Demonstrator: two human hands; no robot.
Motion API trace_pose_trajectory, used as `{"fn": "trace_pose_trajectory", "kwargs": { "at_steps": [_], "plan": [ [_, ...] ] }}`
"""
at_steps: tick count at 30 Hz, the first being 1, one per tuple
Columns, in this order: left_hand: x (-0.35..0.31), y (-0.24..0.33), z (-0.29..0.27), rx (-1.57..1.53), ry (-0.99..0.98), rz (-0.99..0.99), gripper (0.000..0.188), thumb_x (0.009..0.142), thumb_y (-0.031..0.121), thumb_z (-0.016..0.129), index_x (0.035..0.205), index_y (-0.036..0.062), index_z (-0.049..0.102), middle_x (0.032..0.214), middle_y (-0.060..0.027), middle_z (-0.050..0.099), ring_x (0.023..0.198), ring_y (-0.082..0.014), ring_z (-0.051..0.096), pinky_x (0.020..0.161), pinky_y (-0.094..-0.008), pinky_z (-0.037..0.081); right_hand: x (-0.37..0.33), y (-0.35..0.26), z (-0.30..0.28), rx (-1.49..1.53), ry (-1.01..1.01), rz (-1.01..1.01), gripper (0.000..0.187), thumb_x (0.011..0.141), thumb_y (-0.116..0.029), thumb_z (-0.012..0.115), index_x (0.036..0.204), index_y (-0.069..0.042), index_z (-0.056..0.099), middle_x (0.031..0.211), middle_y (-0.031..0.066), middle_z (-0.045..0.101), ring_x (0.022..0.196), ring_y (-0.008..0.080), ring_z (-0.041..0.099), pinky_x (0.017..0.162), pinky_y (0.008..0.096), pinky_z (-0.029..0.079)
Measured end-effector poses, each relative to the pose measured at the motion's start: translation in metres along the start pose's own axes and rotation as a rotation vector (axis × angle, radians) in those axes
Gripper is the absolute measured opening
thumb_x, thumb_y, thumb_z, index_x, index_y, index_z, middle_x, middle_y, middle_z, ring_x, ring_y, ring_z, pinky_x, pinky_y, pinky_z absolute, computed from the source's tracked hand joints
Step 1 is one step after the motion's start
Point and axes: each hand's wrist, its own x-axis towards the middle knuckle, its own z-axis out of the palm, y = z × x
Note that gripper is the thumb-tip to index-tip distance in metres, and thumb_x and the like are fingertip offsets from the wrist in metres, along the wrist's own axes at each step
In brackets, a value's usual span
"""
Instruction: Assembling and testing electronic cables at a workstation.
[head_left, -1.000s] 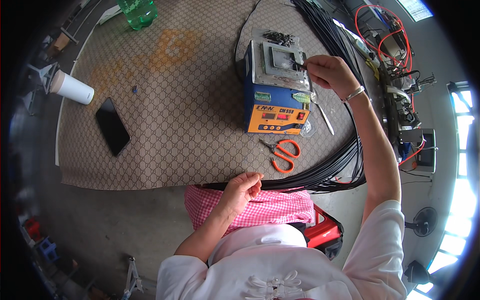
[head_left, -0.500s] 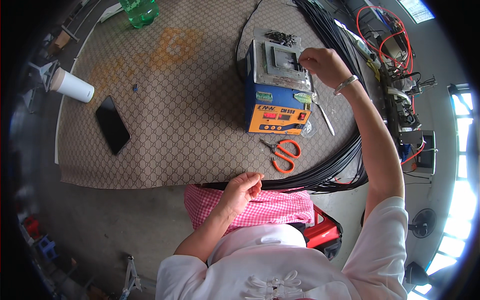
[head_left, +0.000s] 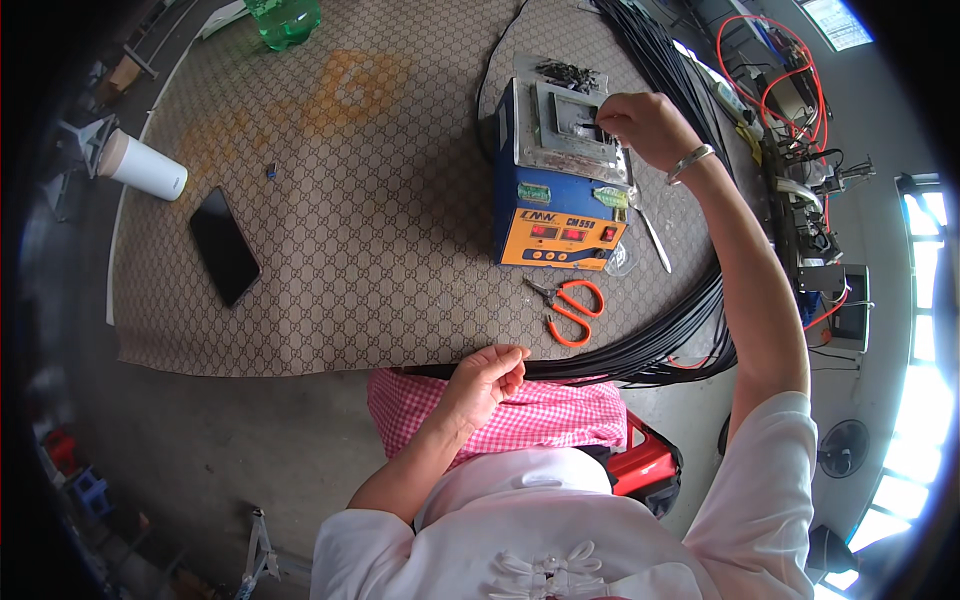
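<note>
My right hand [head_left: 645,130] is closed in a pinch at the right rim of a small solder pot [head_left: 550,190], a blue box with an orange front panel and a square metal well on top. From its fingertips a thin black cable end [head_left: 591,127] points left over the well. Whether the tip touches the metal is too small to tell. My left hand [head_left: 487,383] is closed at the table's front edge, beside a bundle of black cables [head_left: 640,355]. What its fingers hold, if anything, cannot be made out.
Orange-handled cutters [head_left: 572,310] lie before the pot, a spoon [head_left: 653,235] to its right. Dark scraps [head_left: 570,75] sit behind the well. A phone [head_left: 225,245], a white tumbler [head_left: 143,167] and a green bottle [head_left: 285,22] stand or lie on the patterned tabletop [head_left: 350,230].
The view has shifted slightly. My right hand stays over the pot with only a small movement, and a brighter patch now shows in the well. My left hand keeps its place.
</note>
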Motion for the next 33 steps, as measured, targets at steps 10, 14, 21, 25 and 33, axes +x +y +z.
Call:
{"fn": "trace_pose_trajectory", "kwargs": {
  "at_steps": [10, 14, 21, 25, 33],
  "plan": [
    [-0.011, 0.004, 0.018, 0.027, -0.065, -0.029, 0.015, 0.087, 0.014, 0.051, 0.092, 0.0013, 0.057, 0.068, -0.0013, 0.054, 0.059, -0.0092, 0.048, 0.057, -0.0221, 0.041, -0.076, -0.020, -0.007, 0.912, 0.007, 0.235, 0.016, 0.084, -0.012, 0.055, 0.092, 0.001, 0.059, 0.059, -0.0011, 0.052, 0.047, 0.0016, 0.041, 0.041, 0.0151, 0.031],
    [-0.012, 0.013, 0.036, 0.076, -0.038, 0.101, 0.013, 0.086, 0.012, 0.052, 0.093, 0.0018, 0.057, 0.072, -0.0005, 0.055, 0.063, -0.0081, 0.050, 0.059, -0.0209, 0.042, -0.119, -0.032, 0.020, 1.420, 0.033, 0.213, 0.017, 0.084, -0.015, 0.057, 0.094, -0.001, 0.058, 0.064, -0.0009, 0.052, 0.047, 0.0029, 0.041, 0.040, 0.0149, 0.030],
    [-0.018, 0.027, 0.082, 0.343, 0.002, 0.426, 0.016, 0.085, 0.010, 0.054, 0.099, 0.0023, 0.057, 0.080, -0.0007, 0.057, 0.071, -0.0061, 0.052, 0.067, -0.0189, 0.043, -0.168, -0.052, 0.049, 1.831, -0.033, 0.241, 0.012, 0.084, -0.015, 0.056, 0.093, -0.006, 0.057, 0.068, 0.0001, 0.052, 0.053, 0.0072, 0.046, 0.042, 0.0174, 0.032],
    [-0.017, 0.025, 0.101, 0.467, -0.026, 0.589, 0.018, 0.086, 0.011, 0.053, 0.101, 0.0021, 0.057, 0.089, -0.0022, 0.059, 0.081, -0.0068, 0.054, 0.075, -0.0205, 0.044, -0.182, -0.059, 0.053, 1.910, -0.025, 0.237, 0.011, 0.083, -0.011, 0.057, 0.093, -0.005, 0.057, 0.071, 0.0012, 0.054, 0.058, 0.0083, 0.049, 0.046, 0.0186, 0.036],
    [-0.016, 0.020, 0.115, 0.337, -0.021, 0.722, 0.019, 0.087, 0.013, 0.054, 0.099, -0.0009, 0.057, 0.092, -0.0056, 0.059, 0.083, -0.0077, 0.054, 0.073, -0.0203, 0.043, -0.201, -0.097, 0.067, 1.915, 0.076, 0.270, 0.011, 0.078, 0.001, 0.060, 0.089, -0.001, 0.058, 0.077, 0.0036, 0.058, 0.061, 0.0097, 0.050, 0.053, 0.0218, 0.041]
  ]
}}
